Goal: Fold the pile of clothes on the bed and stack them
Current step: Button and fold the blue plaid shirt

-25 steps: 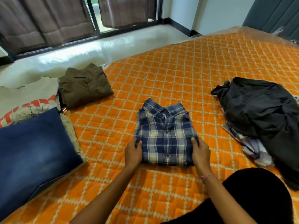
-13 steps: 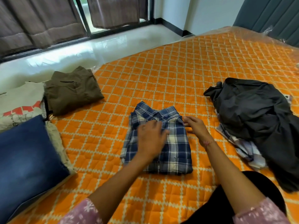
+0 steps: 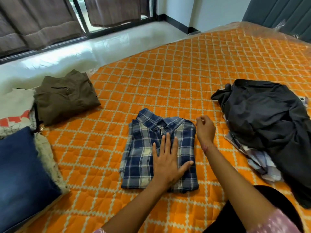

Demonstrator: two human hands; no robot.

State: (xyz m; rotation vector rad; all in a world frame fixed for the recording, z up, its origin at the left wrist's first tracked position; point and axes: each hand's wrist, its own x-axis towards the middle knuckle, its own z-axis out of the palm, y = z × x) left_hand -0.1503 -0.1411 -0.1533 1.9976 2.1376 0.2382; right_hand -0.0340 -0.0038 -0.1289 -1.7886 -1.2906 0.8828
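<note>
A folded blue plaid shirt (image 3: 143, 148) lies collar-up in the middle of the orange quilted bed (image 3: 168, 78). My left hand (image 3: 168, 162) rests flat on the shirt's lower front, fingers straight and spread. At the shirt's right shoulder edge my right hand (image 3: 205, 128) hovers with loosely curled fingers, and I see nothing in it. To the right is the unfolded pile: a black garment (image 3: 262, 115) heaped over a pale checked one (image 3: 259, 159).
Folded clothes sit at the left: an olive garment (image 3: 65, 96), a white shirt with red print (image 3: 15, 106), and blue jeans (image 3: 21, 174) on top of a beige piece (image 3: 48, 158). Beyond the bed's far edge are a shiny floor (image 3: 101, 47) and curtained windows.
Both hands left the shirt's lower corners. The left hand moved onto the shirt front and now lies flat there; the right went up to the shirt's right shoulder and curled.
</note>
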